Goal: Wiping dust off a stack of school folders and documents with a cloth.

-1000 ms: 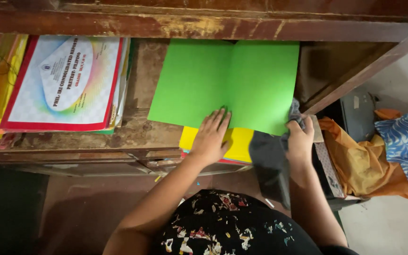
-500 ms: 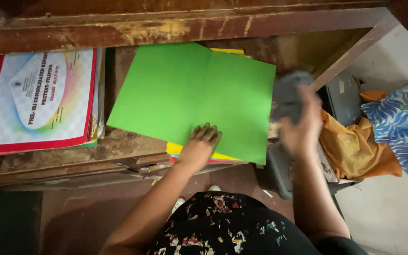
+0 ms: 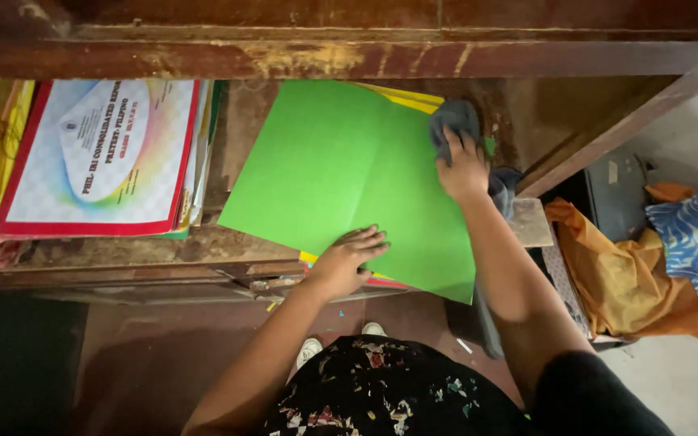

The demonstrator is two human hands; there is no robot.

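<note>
Hands on a green folder on the wooden shelf.

Nearest me, my left hand (image 3: pixel 347 260) lies open and flat, fingers spread, pressing the near edge of the green folder (image 3: pixel 349 178), which rests tilted on yellow sheets (image 3: pixel 401 95) on the shelf (image 3: pixel 236 129). Farther in, my right hand (image 3: pixel 462 165) is closed on a grey cloth (image 3: pixel 452 119) at the folder's far right corner. To the left, well apart, sits a stack of booklets (image 3: pixel 98 157).

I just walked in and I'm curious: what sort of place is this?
Probably a school office or storeroom: an old wooden shelf holds stacked report booklets and coloured folders, the green folder on top, which the right hand wipes with a grey cloth.
</note>
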